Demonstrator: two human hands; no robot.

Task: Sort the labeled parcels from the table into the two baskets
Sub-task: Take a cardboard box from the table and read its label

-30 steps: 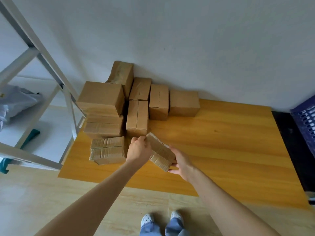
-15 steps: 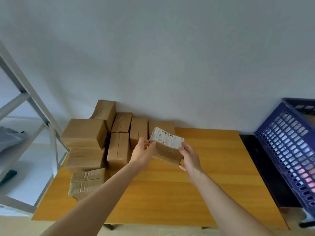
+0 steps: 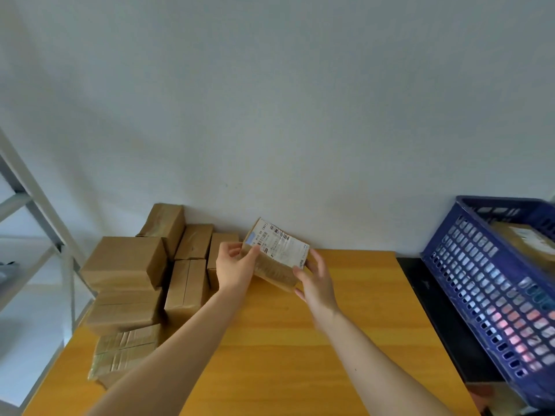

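I hold a small brown parcel above the wooden table, its white barcode label turned up toward me. My left hand grips its left end, thumb across the label's corner. My right hand holds its right end, fingers curled under the edge. Several more brown taped parcels are stacked at the table's left rear against the wall. A blue slotted basket stands to the right of the table with a labeled parcel inside.
A grey metal shelf frame rises at the left beside the parcel stack. A black surface lies between the table's right edge and the basket. The white wall closes the back.
The parcel was lifted off the table and turned over, so its label now faces up. It has moved up and to the right, and the view has swung right toward the basket.
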